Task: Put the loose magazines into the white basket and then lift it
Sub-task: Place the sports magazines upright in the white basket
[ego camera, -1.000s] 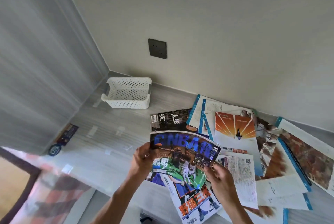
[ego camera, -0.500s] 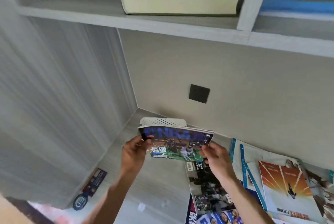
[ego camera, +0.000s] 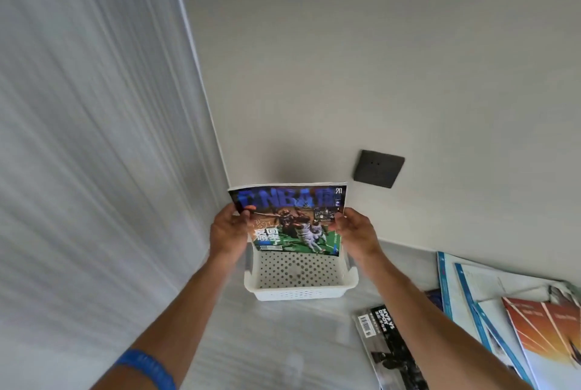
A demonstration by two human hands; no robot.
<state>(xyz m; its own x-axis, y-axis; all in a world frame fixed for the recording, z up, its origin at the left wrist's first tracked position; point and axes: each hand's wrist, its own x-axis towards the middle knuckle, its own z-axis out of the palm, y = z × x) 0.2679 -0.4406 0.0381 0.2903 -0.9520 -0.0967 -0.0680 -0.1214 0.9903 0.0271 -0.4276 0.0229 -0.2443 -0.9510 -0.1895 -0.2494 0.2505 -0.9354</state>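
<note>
Up off the pile it came: both hands, left hand (ego camera: 228, 234) and right hand (ego camera: 355, 232), clamped the basketball magazine (ego camera: 290, 219), now upright over the white basket (ego camera: 298, 293), ready to drop in.

surface: pale wood-grain desk (ego camera: 273, 342) under my arms
12 o'clock: white basket (ego camera: 298, 293)
4 o'clock: loose magazines (ego camera: 490, 320), overlapping

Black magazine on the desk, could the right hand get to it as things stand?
Probably not yet: the right hand and left hand both grip the NBA magazine. The black magazine itself lies uncovered.
</note>
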